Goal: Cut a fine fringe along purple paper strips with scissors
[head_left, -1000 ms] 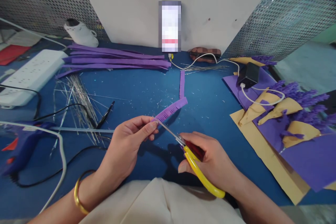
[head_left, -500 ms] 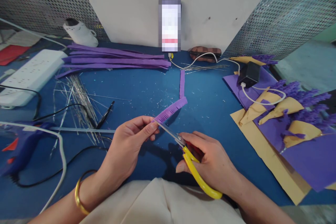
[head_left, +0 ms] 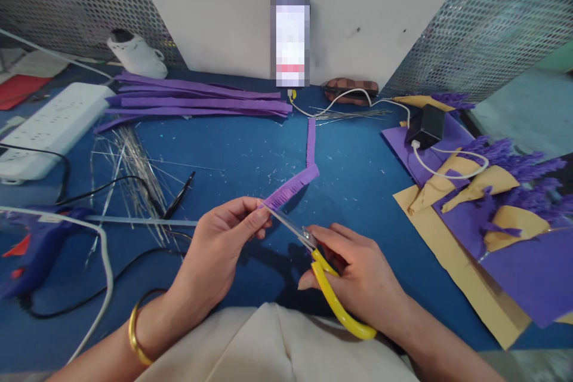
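Observation:
My left hand (head_left: 228,245) pinches the near end of a purple paper strip (head_left: 293,185) between thumb and fingers. Fine cuts fringe one edge of this strip, which folds at an angle and runs on toward the back of the table. In my right hand (head_left: 358,268) are yellow-handled scissors (head_left: 342,304), its fingers around the grips. The scissor blades point up and left, with their tips at the strip right beside my left fingertips. Part of the handles is hidden by my right hand.
Purple strips (head_left: 201,101) lie at the back left, above thin wires (head_left: 138,173). A blue glue gun (head_left: 45,245) and white power strip (head_left: 62,128) are at left. Right stand paper-wrapped purple flowers (head_left: 483,185) and a black charger (head_left: 427,125). A phone (head_left: 290,42) leans behind.
Almost nothing differs. The scissor handles in my right hand have shifted very slightly left; my left hand and the strip stay in place.

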The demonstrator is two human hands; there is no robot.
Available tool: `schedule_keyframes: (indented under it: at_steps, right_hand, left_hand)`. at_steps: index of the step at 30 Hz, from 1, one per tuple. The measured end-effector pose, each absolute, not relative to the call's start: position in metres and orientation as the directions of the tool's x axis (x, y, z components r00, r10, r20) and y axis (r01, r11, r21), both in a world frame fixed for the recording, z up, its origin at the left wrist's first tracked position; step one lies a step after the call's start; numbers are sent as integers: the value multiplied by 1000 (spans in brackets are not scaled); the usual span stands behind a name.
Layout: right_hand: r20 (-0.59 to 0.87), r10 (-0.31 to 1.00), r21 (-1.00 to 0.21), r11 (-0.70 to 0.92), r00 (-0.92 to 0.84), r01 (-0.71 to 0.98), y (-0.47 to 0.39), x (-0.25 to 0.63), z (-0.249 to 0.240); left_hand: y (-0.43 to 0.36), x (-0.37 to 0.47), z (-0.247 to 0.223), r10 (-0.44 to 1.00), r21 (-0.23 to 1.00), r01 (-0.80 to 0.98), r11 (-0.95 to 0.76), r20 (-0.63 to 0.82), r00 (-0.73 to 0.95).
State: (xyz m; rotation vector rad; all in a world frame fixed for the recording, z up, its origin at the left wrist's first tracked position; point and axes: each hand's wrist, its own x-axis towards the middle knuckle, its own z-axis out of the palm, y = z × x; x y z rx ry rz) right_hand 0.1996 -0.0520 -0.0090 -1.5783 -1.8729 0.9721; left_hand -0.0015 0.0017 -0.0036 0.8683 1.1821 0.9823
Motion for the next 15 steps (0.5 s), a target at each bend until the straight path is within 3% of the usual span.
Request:
schedule_keyframes:
  at_steps: [15]
  right_hand:
    - [-47, 974, -743, 114, -222, 660, -52, 201, -10]
  left_hand:
    - [2, -1, -5, 932, 917, -163, 363, -358, 61]
